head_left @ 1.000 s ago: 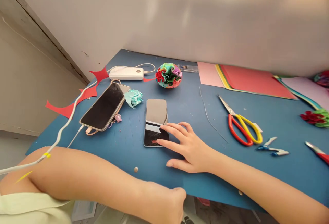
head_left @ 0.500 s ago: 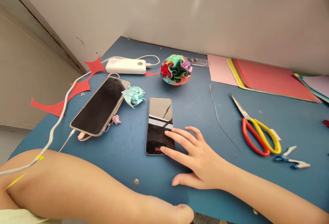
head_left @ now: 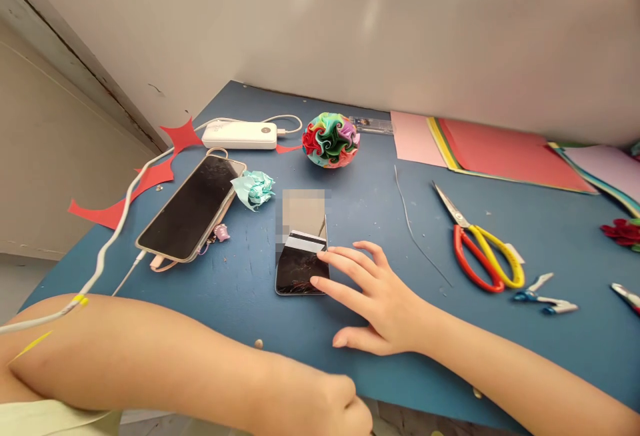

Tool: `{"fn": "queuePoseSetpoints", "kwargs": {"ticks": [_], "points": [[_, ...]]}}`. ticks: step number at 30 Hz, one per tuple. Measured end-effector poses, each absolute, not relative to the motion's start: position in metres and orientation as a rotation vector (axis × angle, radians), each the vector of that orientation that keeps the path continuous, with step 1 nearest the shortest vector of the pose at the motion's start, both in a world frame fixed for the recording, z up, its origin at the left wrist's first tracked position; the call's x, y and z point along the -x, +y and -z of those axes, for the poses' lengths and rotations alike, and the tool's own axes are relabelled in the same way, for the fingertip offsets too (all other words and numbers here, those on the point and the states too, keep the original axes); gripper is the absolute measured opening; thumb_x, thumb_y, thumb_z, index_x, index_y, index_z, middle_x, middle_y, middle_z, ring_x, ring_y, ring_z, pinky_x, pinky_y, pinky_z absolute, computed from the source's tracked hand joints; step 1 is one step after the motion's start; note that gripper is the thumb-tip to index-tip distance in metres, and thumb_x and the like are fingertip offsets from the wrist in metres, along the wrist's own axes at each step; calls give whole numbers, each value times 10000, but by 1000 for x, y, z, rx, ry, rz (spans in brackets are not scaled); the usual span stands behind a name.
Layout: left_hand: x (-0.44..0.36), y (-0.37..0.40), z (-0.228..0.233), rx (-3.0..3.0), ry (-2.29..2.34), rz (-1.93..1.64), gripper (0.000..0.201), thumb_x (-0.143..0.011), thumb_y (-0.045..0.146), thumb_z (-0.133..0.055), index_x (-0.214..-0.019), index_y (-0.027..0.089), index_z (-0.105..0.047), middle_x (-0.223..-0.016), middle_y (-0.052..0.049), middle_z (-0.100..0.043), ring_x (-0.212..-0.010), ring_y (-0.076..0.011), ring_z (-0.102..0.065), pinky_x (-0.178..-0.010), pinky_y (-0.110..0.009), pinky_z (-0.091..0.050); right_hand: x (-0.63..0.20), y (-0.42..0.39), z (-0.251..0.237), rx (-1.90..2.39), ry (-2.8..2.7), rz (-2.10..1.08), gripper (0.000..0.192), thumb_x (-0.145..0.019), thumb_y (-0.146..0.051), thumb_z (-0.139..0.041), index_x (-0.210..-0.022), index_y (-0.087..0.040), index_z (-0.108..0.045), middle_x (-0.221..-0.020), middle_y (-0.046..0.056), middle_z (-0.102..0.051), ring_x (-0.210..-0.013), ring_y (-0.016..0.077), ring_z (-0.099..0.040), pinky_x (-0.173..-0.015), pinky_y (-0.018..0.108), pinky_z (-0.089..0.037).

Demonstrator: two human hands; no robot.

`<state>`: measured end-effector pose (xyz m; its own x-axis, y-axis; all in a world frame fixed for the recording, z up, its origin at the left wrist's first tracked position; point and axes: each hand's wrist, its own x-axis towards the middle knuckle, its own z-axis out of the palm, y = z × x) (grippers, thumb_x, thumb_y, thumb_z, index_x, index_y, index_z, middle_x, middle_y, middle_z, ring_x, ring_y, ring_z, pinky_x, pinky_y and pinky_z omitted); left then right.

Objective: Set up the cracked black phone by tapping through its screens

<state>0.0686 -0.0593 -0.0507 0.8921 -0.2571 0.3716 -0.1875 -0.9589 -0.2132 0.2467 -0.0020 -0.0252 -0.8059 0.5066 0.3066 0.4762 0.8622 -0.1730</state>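
Note:
A black smartphone [head_left: 300,273] lies flat on the blue table, its upper part pixelated. My right hand [head_left: 373,296] rests beside it with fingers spread, index and middle fingertips touching the phone's right edge and screen. My left hand [head_left: 345,403] is curled closed at the table's front edge; whatever its fingers hold, if anything, is hidden. Beyond the phone sits a ball of curled multicoloured paper [head_left: 331,141]. A crumpled piece of light-blue paper [head_left: 257,188] lies to the phone's upper left.
On the left are a larger phone [head_left: 193,209] on a cable, a white power bank [head_left: 240,135] and red paper scraps [head_left: 157,173]. Rightward lie a thin wire [head_left: 413,226], red-and-yellow-handled scissors [head_left: 477,246], blue-and-white bits [head_left: 547,299], coloured paper sheets [head_left: 520,156] and a red paper flower [head_left: 620,231].
The view has shifted slightly, showing more of the table's right side. My left hand has come up a little, its curled fingers now showing. My right hand stays at the phone.

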Motion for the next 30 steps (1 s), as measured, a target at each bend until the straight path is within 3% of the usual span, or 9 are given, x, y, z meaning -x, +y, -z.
{"fn": "queuePoseSetpoints", "kwargs": {"ticks": [3, 6, 11, 16, 20, 24, 30], "points": [[-75, -45, 42, 2852, 205, 823, 228, -740, 280, -518, -849, 126, -647, -591, -1, -338, -476, -125, -319, -456, -300, -141, -247, -3, 26, 802, -2685, -90, 586, -880, -587, -379, -1284, -171, -463, -1377, 179, -414, -1270, 288, -365, -999, 531, -234], [-78, -32, 34, 2769, 162, 863, 138, -751, 211, -539, -767, 112, -633, -512, -7, -396, -439, -133, -351, -433, -299, -205, -248, -4, 25, 876, -2685, -56, 535, -896, -543, -371, -1267, -171, -476, -1409, 159, -381, -1284, 281, -350, -1008, 516, -246], [-72, -23, 22, 2696, 85, 679, 83, -769, 187, -553, -751, 117, -593, -495, 8, -398, -416, -111, -323, -418, -263, -195, -263, 7, 22, 1078, -2586, 89, 456, -916, -478, -366, -1248, -185, -477, -1393, 123, -407, -1272, 225, -369, -1031, 451, -271], [-64, -19, 14, 2597, -228, 406, 226, -792, 163, -508, -981, 79, -601, -587, -29, -462, -476, -154, -423, -446, -282, -263, -296, 36, 22, 1555, -2321, 437, 354, -893, -386, -504, -1184, -184, -513, -1298, 87, -472, -1194, 246, -445, -995, 504, -349], [-59, -11, 17, 2490, -424, 346, 276, -773, 109, -502, -1035, 100, -590, -590, -13, -451, -493, -155, -429, -473, -284, -262, -331, 57, 22, 1902, -2124, 634, 346, -887, -374, -526, -1174, -181, -515, -1235, 81, -507, -1080, 214, -524, -907, 448, -449], [-57, -4, 21, 2447, -484, 328, 276, -777, 82, -490, -1028, 142, -589, -606, -3, -452, -510, -143, -423, -496, -284, -254, -359, 72, 21, 2136, -2015, 639, 339, -888, -373, -526, -1162, -172, -519, -1186, 76, -533, -1025, 197, -551, -863, 420, -478], [-60, 0, 29, 2425, -501, 392, 299, -754, 55, -537, -1049, 63, -583, -592, -20, -453, -491, -147, -416, -475, -290, -229, -370, 90, 21, 2231, -2111, 516, 342, -888, -375, -527, -1160, -168, -518, -1170, 74, -540, -1004, 192, -559, -846, 410, -487]]}}
